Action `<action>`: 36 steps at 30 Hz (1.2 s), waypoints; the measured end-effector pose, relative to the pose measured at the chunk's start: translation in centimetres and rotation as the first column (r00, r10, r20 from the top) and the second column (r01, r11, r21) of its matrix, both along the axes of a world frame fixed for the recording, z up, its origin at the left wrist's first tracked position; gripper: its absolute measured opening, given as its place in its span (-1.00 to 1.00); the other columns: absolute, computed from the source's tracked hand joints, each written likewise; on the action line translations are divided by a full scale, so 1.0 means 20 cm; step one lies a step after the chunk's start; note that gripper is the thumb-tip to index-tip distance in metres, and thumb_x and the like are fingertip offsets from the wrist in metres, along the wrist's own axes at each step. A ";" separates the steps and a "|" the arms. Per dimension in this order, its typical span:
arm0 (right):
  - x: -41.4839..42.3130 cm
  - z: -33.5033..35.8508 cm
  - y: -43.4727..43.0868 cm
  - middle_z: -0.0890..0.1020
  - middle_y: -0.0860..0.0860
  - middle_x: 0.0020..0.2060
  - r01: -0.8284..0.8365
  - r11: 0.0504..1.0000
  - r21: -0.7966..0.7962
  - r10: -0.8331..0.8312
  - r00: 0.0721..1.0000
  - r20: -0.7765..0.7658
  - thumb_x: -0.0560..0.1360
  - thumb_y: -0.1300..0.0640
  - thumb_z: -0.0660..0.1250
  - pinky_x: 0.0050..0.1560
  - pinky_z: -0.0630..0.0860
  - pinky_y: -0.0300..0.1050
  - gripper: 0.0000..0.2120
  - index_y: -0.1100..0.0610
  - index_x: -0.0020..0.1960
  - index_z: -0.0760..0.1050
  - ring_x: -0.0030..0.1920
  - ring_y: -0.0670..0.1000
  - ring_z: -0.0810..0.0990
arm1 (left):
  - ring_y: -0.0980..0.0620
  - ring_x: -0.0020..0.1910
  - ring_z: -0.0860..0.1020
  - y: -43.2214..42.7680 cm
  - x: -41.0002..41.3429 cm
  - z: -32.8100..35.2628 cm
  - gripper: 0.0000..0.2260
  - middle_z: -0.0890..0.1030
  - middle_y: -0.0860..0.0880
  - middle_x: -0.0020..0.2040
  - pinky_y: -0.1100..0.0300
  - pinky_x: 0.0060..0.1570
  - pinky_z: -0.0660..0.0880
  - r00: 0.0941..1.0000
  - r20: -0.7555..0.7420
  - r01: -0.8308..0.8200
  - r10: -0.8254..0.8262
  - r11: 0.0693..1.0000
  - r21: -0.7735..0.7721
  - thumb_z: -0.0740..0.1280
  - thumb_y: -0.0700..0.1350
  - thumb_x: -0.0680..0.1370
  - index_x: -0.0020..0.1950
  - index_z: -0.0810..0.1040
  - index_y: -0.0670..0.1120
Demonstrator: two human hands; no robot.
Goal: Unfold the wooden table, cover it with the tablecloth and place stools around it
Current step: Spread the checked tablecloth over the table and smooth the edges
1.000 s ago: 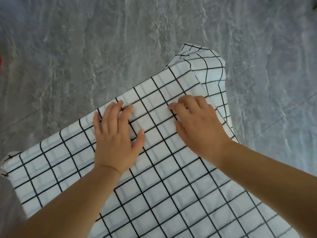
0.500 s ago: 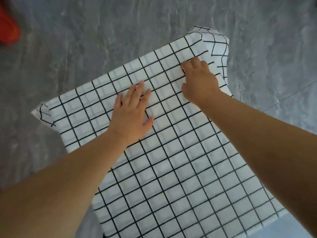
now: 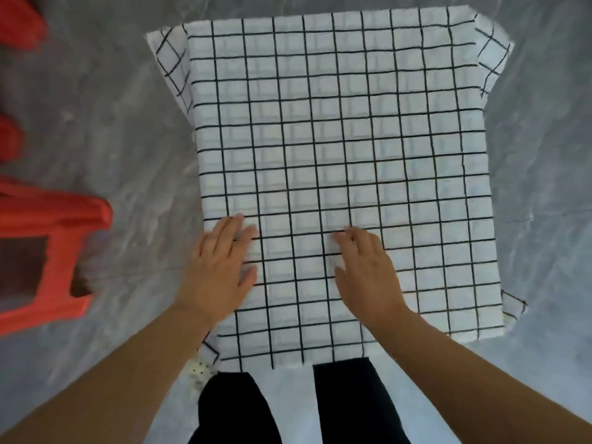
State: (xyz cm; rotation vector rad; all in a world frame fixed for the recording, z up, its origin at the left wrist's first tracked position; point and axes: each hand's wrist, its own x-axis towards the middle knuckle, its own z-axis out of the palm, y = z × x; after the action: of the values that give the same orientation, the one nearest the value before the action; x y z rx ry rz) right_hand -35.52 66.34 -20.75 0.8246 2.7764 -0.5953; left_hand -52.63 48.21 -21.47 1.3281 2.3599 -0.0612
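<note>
The tablecloth (image 3: pixel 352 139) lies under the fingers (image 3: pixel 232 232), covering the counter; left hand (image 3: pixel 221 270) and right hand (image 3: pixel 368 277) press flat, fingers straight and together, likely smoothing it. A red stool (image 3: pixel 48 248) stands left of them.

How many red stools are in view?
1 plainly: a red stool on the floor at lower left. Two red pieces at the left edge, upper and middle, are cut off and may be more stools.
</note>
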 end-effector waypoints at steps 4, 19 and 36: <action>-0.01 0.02 -0.23 0.52 0.20 0.17 -0.011 0.999 0.039 0.009 0.998 0.061 0.27 0.31 0.49 -0.04 0.59 0.05 -0.41 0.23 0.28 0.46 0.11 0.22 0.53 | -0.09 0.52 0.04 -0.17 0.05 -0.01 -0.43 0.11 -0.13 0.54 -0.10 0.39 0.25 0.991 0.115 -0.074 0.071 0.997 0.023 0.14 0.09 0.55 0.52 0.16 -0.08; -0.33 0.09 -1.15 0.10 0.17 0.48 0.023 0.999 0.026 -0.029 0.963 0.267 0.44 0.26 0.24 0.39 0.26 0.07 -0.33 0.14 0.50 0.09 0.46 0.17 0.09 | -0.05 0.53 -0.02 -1.08 0.43 0.16 -0.32 -0.13 -0.04 0.57 0.01 0.44 0.09 0.877 0.406 -0.198 0.257 0.963 -0.182 0.17 0.03 0.59 0.55 -0.22 0.06; -0.31 0.21 -1.65 0.27 0.16 0.41 -0.695 0.712 -0.103 0.702 0.698 0.140 0.57 0.03 0.19 0.46 0.14 -0.01 -0.45 0.21 0.48 0.16 0.44 0.15 0.19 | -0.08 0.53 0.02 -1.70 0.77 0.28 -0.37 -0.05 -0.07 0.57 -0.08 0.46 0.02 0.612 0.068 -0.765 0.788 0.612 -0.201 0.03 0.17 0.60 0.55 -0.18 0.00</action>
State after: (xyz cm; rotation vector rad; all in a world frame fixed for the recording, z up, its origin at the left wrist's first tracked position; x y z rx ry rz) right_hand -41.82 33.43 -16.50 -0.2279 2.6041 -0.3979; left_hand -37.20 14.24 -15.82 0.1174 2.5228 0.1178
